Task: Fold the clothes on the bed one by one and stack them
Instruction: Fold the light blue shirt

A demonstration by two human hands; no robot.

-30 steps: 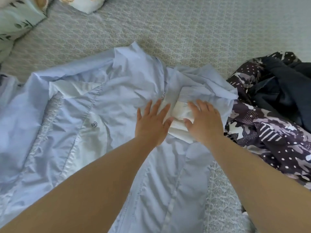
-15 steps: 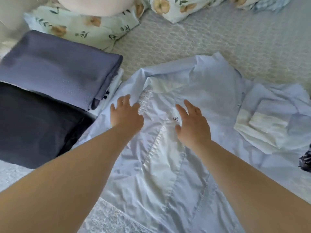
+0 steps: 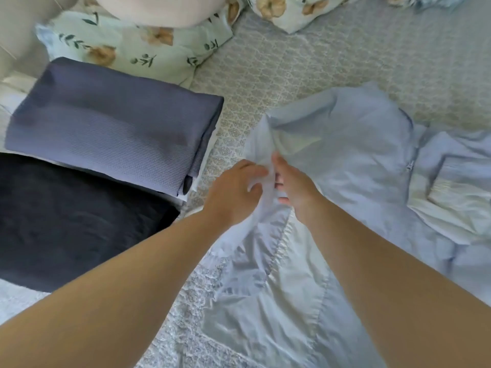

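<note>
A light blue jacket (image 3: 342, 160) lies spread on the patterned bed cover (image 3: 305, 62), its pale lining showing at the right. My left hand (image 3: 233, 192) and my right hand (image 3: 289, 181) are close together at its left edge, both gripping a bunched fold of the blue fabric and lifting it off the bed. At the left sits a folded grey-blue garment (image 3: 111, 126) on top of a stack, with a folded dark navy garment (image 3: 66, 221) in front of it.
Floral pillows (image 3: 138, 46) line the top edge of the bed, with a pinkish cushion (image 3: 159, 9) above them. Bare patterned bed cover lies between the stack and the jacket and beyond the jacket.
My view swung left from the jacket's right side to its left side. Both hands left the white pocket area, lay flat on the jacket, and now grip its left edge, pulled rightward.
</note>
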